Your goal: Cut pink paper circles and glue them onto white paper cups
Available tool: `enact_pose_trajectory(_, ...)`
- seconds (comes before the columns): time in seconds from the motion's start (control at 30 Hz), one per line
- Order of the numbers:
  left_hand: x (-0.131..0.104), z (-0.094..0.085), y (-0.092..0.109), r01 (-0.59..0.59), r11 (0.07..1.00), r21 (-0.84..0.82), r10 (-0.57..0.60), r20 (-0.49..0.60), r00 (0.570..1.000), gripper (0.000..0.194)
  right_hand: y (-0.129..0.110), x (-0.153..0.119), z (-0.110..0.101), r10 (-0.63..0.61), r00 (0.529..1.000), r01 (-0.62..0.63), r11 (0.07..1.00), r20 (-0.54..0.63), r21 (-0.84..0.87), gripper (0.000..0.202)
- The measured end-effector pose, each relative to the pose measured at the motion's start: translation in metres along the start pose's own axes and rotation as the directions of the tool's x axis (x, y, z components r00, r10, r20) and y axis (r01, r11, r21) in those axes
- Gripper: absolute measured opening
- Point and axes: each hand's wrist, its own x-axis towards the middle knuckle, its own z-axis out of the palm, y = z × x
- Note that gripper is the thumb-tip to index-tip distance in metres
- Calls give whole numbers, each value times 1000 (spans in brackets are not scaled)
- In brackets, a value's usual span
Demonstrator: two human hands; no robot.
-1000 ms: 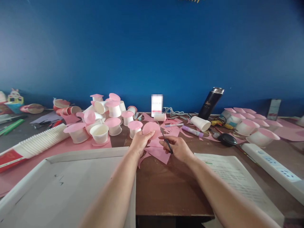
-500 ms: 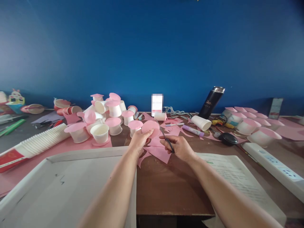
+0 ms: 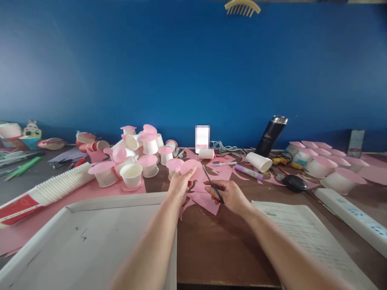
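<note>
A round pink paper disc (image 3: 191, 169) is pinched in my left hand (image 3: 181, 183), between thumb and fingers. My right hand (image 3: 227, 195) is closed on the dark handles of a pair of scissors (image 3: 214, 186); the blades point up and away, just right of the disc. Below both hands lie pink paper scraps (image 3: 205, 201) on the brown table. A white paper cup topped with a pink disc (image 3: 174, 167) stands just left of my left hand. Whether a cup sits beneath the held disc is hidden.
Several pink-topped paper cups (image 3: 148, 161) crowd the left, beside a stack of cups (image 3: 65, 179). A white tray (image 3: 121, 196) lies front left. On the right are a black flask (image 3: 270, 137), a glue stick (image 3: 248, 172), a power strip (image 3: 350, 213) and a printed sheet (image 3: 290, 225).
The camera has tilted up, so everything sits lower in view and a yellow comb shows at the top. Both hands keep their holds; the scissors stay close to the disc.
</note>
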Motion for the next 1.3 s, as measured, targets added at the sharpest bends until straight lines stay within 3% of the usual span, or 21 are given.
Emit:
enact_pose_trajectory(0.13,-1,1,0,19,1000,-4,-19,-13,1000,42,4,2,1,4,1000,-4,1000,3,23,58)
enact_pose_trajectory(0.37,-3,0,-4,10,999,34,-13,63,998,45,9,4,1,-41,999,42,998,-20,39,55)
enact_pose_trajectory(1.1,-4,4,-2,61,997,-53,-61,-9,998,48,4,2,-1,-29,999,26,994,27,104,54)
enact_pose_trajectory(1.3,-2,-1,-1,16,998,64,-17,15,1000,47,0,1,0,-4,1000,7,995,-26,99,57)
